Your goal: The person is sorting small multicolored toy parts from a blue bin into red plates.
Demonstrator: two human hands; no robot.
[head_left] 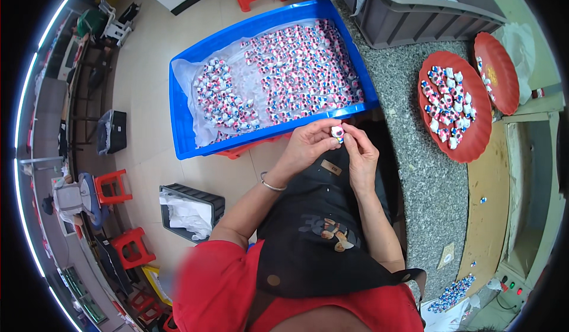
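Between my two hands, above my lap, is a small painted figurine (pixel 338 132) with a white head, a dark pink-ringed patch and some blue. My left hand (pixel 309 146) pinches it from the left side. The fingers of my right hand (pixel 362 156) close on its right side. Just beyond my hands stands a blue tray (pixel 249 131) lined with white sheeting. Many similar figurines (pixel 308 65) lie in it, packed in rows on the right and loosely heaped on the left.
A grey stone counter (pixel 415 181) runs along my right, bearing a red scalloped plate (pixel 465 148) of figurines and a grey crate (pixel 409 26). More small blue-and-white pieces (pixel 453 293) lie near its lower end. On the floor are a dark bin (pixel 219 204) and red stools (pixel 131 248). A person (pixel 71 195) sits far left.
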